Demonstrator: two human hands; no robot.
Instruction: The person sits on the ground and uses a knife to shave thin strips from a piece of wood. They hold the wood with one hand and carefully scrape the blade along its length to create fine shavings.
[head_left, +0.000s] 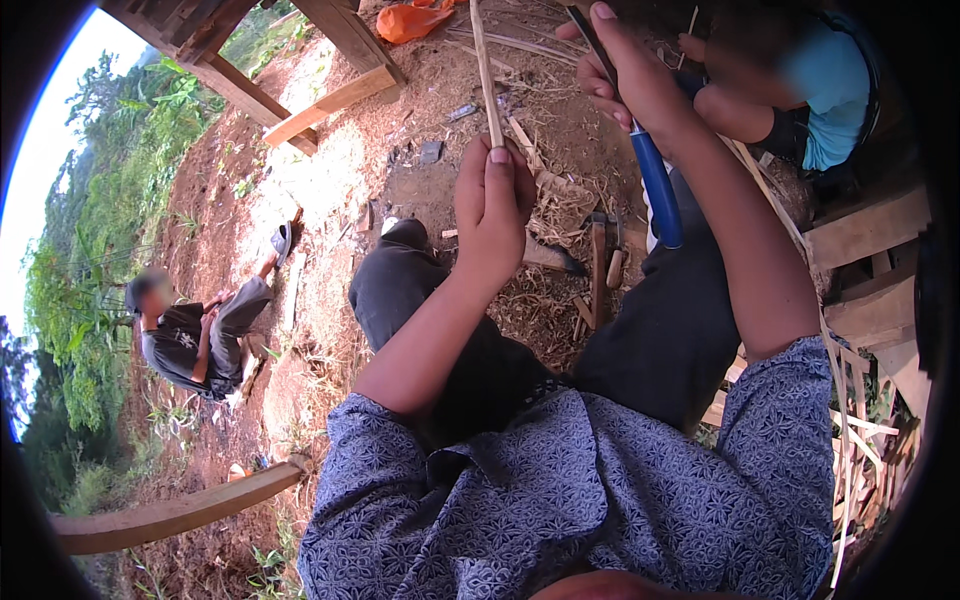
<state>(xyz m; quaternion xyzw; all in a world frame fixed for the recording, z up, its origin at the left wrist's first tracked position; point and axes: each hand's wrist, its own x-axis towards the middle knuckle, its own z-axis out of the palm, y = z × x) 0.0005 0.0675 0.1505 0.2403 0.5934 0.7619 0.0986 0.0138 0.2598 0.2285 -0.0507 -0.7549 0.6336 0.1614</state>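
Observation:
My left hand (495, 205) is closed in a pinch around the lower end of a thin, pale wooden strip (485, 75), which stands up and away from me past the frame's top edge. To its right, my raised right hand (630, 75) grips a knife (658, 190). The dark blade runs between its thumb and fingers, while the long blue handle extends back beneath the wrist. The thumb points up, and the curled fingers show in part. Strip and knife are apart.
Wooden-handled tools (599, 265) lie among shavings between my knees. At upper right sits a person in a blue shirt (828, 90); another in dark clothes (190, 350) sits at left. A timber frame (330, 108) stands at upper left, with an orange bag (410, 22) nearby.

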